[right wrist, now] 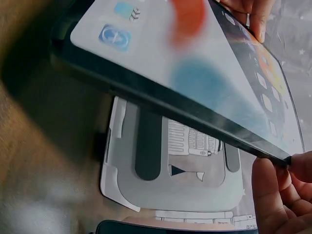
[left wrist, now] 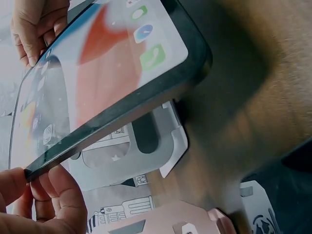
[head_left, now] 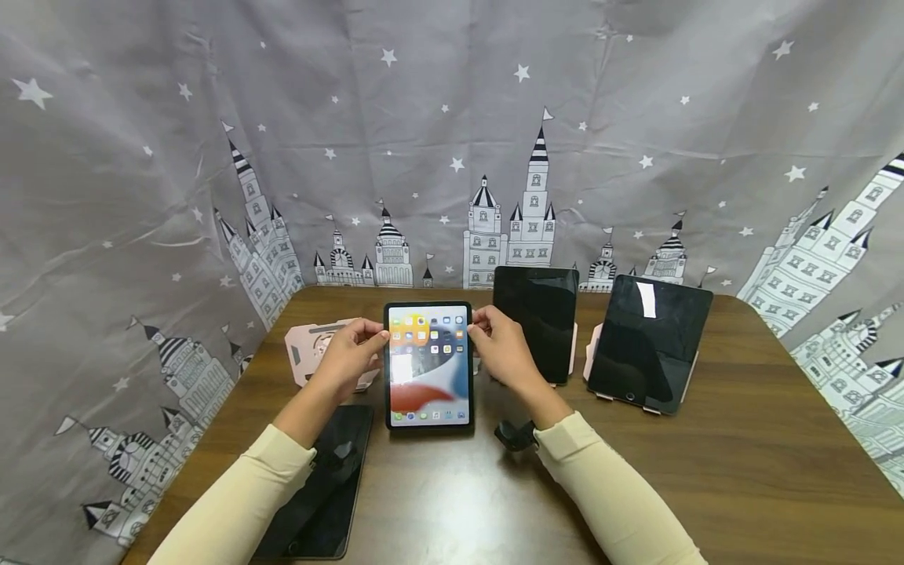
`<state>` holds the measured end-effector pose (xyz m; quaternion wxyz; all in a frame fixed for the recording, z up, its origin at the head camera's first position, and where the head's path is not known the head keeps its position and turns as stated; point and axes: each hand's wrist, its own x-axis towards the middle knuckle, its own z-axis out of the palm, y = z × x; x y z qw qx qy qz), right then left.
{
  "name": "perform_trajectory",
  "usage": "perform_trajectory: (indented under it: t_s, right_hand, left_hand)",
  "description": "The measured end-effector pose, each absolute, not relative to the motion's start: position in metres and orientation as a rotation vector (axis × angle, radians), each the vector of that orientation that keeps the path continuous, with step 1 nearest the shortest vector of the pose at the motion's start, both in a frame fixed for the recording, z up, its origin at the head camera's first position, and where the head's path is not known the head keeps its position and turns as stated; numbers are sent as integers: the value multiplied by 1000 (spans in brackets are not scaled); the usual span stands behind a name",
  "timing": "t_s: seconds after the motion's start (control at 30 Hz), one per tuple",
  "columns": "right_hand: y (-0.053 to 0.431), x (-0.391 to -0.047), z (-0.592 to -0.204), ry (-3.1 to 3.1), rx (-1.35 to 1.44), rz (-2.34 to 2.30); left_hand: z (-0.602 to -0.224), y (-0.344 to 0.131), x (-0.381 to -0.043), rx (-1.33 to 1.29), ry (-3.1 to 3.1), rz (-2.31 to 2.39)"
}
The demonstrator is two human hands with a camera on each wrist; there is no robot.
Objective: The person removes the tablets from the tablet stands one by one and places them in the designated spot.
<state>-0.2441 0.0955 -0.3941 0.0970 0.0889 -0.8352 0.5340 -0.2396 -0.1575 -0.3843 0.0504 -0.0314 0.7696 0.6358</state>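
A tablet (head_left: 429, 377) with its home screen lit is held up by its two long sides, screen towards me. My left hand (head_left: 351, 351) pinches its left edge near the top, thumb in front and fingers behind. Near the top of the right edge, my right hand (head_left: 505, 351) pinches in the same way. Both wrist views show a grey stand (right wrist: 129, 183) with dark pads behind the tablet; in the head view the tablet hides most of it. The tablet's lower end hangs above the table, a shadow under it. Whether its back touches the stand I cannot tell.
At the left stands a pink holder (head_left: 302, 355) without a tablet. A dark tablet (head_left: 335, 486) lies flat under my left forearm. To the right, two more dark tablets, a nearer-centre one (head_left: 537, 314) and an outer one (head_left: 650, 353), lean on pink stands. A castle-print curtain (head_left: 438, 94) hangs behind.
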Motion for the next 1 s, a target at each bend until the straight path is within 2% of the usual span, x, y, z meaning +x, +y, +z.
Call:
perform_trajectory:
  t_s: [1.0]
  right_hand:
    - [79,-212,-406,-2544,171,1804]
  left_hand:
    - [-395,-174,-210,-89,2357,1812]
